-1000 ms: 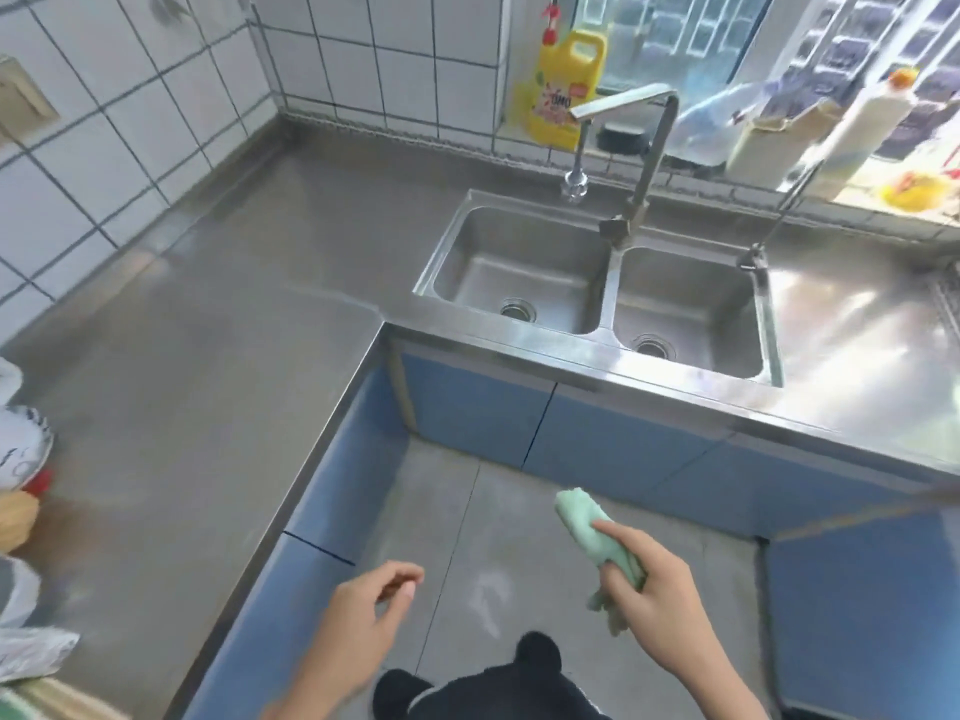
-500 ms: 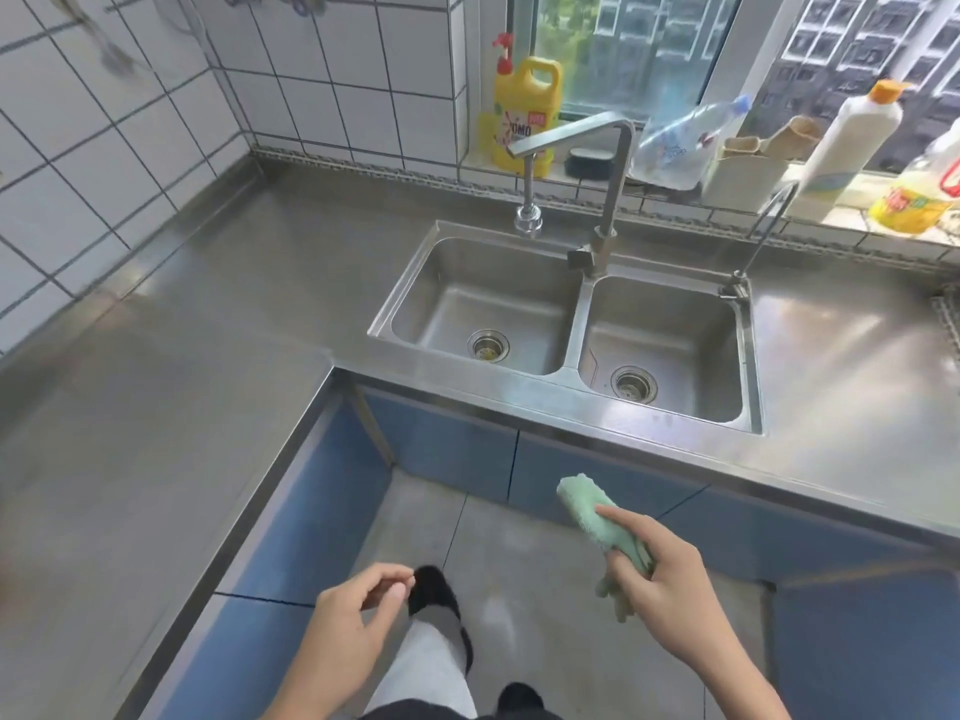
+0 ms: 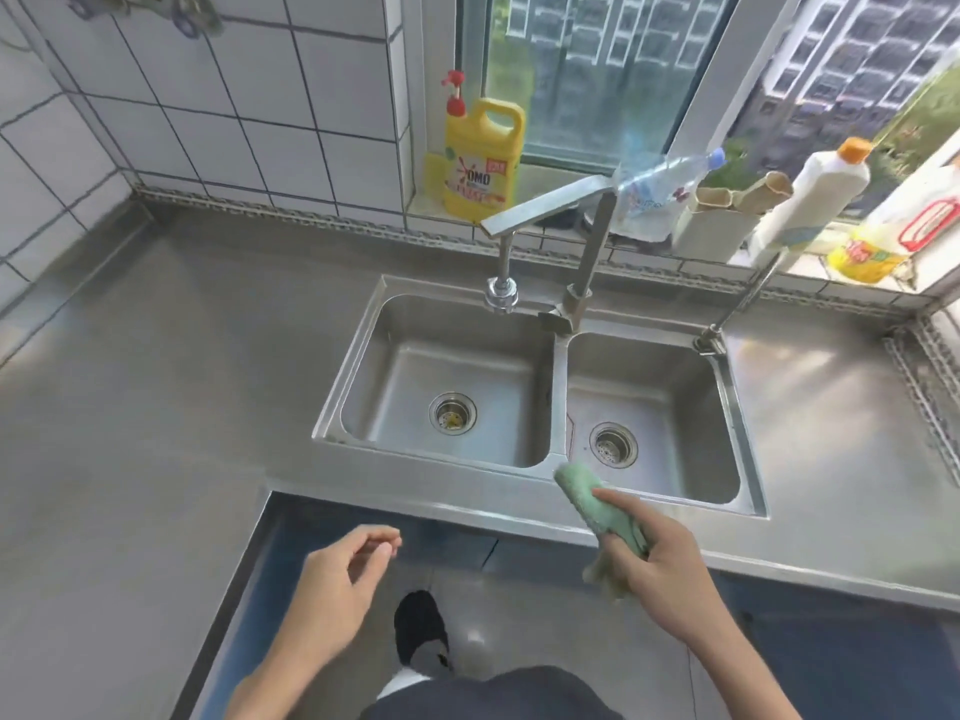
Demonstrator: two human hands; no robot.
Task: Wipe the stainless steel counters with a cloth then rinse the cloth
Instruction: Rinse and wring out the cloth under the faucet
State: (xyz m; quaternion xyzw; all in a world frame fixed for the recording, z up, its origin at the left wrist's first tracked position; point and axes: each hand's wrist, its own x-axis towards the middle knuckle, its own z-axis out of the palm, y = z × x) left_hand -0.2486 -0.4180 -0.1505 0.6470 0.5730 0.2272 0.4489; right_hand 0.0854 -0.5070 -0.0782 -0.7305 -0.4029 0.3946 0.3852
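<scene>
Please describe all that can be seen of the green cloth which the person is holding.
The green cloth is pale mint green, of soft, fuzzy fabric as it looks. It is rolled or bunched into a thick, elongated bundle. The right hand grips its lower part, the fingers curled round it; a limp end hangs below the hand. The upper end points up and to the left, over the front rim of the double sink, near the right basin. Whether it touches the counter or is wet cannot be told.

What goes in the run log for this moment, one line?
right hand: grips green cloth | left hand: empty, loosely curled | cloth: above front rim of double sink | faucet: no water visible
</scene>
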